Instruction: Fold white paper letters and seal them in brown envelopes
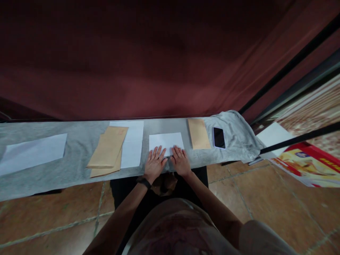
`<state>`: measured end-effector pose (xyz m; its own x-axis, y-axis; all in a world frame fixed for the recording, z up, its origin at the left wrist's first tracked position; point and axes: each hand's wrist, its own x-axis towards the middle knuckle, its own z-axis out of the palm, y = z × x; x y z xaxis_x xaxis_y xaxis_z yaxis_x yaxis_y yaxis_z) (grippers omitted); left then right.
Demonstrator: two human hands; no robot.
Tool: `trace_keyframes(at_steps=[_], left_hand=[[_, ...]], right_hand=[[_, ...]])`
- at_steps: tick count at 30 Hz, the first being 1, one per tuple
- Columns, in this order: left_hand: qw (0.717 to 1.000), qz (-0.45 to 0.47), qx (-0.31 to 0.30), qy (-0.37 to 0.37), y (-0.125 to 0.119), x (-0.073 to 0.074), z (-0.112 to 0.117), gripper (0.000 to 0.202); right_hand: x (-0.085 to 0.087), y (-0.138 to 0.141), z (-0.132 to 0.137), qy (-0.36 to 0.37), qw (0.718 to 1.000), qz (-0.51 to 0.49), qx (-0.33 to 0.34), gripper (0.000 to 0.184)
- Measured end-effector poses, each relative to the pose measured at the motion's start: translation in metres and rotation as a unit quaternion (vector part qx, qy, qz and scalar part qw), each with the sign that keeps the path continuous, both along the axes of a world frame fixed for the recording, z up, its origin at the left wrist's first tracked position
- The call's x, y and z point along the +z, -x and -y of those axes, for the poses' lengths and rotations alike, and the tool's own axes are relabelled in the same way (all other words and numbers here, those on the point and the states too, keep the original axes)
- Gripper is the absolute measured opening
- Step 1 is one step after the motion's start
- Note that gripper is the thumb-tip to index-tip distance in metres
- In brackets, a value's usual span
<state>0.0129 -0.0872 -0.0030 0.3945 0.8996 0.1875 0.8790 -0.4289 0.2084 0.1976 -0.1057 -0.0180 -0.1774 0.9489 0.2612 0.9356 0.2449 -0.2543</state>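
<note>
A sheet of white paper (166, 140), apparently folded, lies flat on the grey cloth in front of me. My left hand (154, 164) rests on its near left part, fingers stretched out and slightly spread. On the near right part lies my right hand (180, 161), flat with its fingers extended. Both thumbs point inward, with a gap between them. Left of the sheet are brown envelopes (108, 147), partly covering more white paper (135, 143). A single brown envelope (199, 134) sits to the right.
A phone (219, 137) lies right of the single envelope. Another white sheet (34, 152) is at the far left of the cloth-covered surface (79, 138). A dark red panel (159, 88) rises behind it. A red and yellow box (310, 164) stands at the lower right.
</note>
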Motion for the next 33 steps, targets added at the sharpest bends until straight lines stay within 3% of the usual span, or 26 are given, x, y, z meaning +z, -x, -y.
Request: trace_keyframes(at_steps=[5,13,17,22,33], left_hand=[[1.000,-0.001,0.022,0.005,0.001,-0.001,0.002,0.059],[0.997,0.016,0.078,-0.010,0.011,-0.008,0.008,0.069],[0.999,0.019,0.049,0.001,-0.007,-0.005,0.004,0.060],[0.999,-0.001,0.002,0.049,-0.027,-0.002,-0.010,0.058],[0.995,-0.032,0.046,0.084,-0.019,0.003,-0.060,0.058]], right_hand=[[-0.005,0.007,0.001,-0.007,1.000,0.008,-0.012,0.055],[-0.009,-0.026,-0.003,-0.021,0.994,-0.012,-0.102,0.056],[-0.003,-0.012,-0.008,-0.008,0.998,-0.041,-0.051,0.054],[0.004,0.017,-0.025,0.037,0.997,-0.047,0.045,0.049],[-0.004,0.007,-0.043,0.000,0.999,0.020,-0.040,0.054]])
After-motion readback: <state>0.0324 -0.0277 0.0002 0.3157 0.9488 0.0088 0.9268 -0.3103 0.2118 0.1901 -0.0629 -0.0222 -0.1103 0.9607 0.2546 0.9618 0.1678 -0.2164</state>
